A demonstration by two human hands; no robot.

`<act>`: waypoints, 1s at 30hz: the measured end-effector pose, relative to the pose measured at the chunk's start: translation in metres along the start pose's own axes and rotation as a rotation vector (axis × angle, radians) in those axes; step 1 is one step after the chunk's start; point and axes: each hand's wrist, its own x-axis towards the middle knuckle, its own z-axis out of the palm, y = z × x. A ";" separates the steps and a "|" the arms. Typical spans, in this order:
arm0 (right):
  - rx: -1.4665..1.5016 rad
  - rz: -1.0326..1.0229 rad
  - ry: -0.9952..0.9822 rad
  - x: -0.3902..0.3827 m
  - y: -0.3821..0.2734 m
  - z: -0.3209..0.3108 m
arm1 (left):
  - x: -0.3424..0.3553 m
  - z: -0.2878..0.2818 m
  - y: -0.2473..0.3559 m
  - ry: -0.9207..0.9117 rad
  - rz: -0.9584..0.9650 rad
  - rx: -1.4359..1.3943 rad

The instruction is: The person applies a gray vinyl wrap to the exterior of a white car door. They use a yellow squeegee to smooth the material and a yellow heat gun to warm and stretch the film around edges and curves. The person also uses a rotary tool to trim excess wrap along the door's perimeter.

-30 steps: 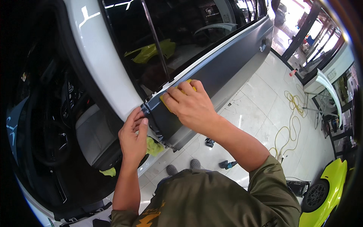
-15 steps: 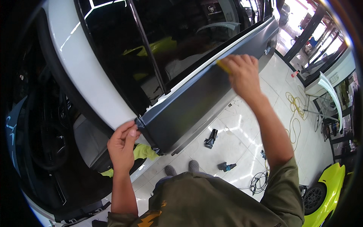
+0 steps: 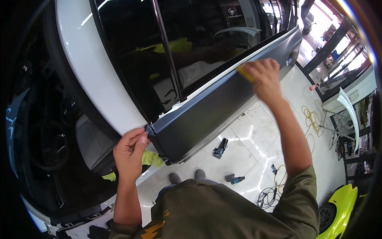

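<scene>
Dark grey film point(image 3: 207, 123) covers the outer side of a car door point(image 3: 186, 158), below a black window. At the film's near left end, my left hand point(image 3: 129, 153) pinches its folded edge between thumb and fingers, beside the door's upright edge. Farther along, my right hand point(image 3: 267, 79) grips a yellow squeegee point(image 3: 245, 75) close to the film's upper border, just under the window line. My palm and fingers cover most of the squeegee. A white strip point(image 3: 195, 95) shows between film and window.
Behind my left hand lies the car's open interior with a grey seat point(image 3: 93, 139). A lime cloth point(image 3: 152, 158) hangs below. On the tiled floor lie a black tool point(image 3: 220, 148), a blue-black tool point(image 3: 234, 179) and coiled cables point(image 3: 268, 196). A lime car part point(image 3: 342, 207) stands at right.
The whole view has shifted slightly, so the door sits farther right in it. Both hands keep nearly the same places on the film, the left still pinching, the right still holding the squeegee.
</scene>
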 end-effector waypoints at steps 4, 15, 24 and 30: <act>0.104 0.050 0.073 0.000 0.003 -0.006 | 0.000 -0.001 -0.002 0.042 -0.026 0.010; 0.174 -0.067 -0.149 0.012 -0.054 -0.024 | -0.005 0.001 -0.001 0.036 0.019 0.001; 0.330 0.120 0.137 -0.007 -0.054 -0.034 | -0.003 0.006 -0.008 0.085 0.051 -0.060; 1.136 0.658 -0.066 -0.020 -0.170 -0.091 | 0.000 0.027 -0.001 0.208 0.183 0.170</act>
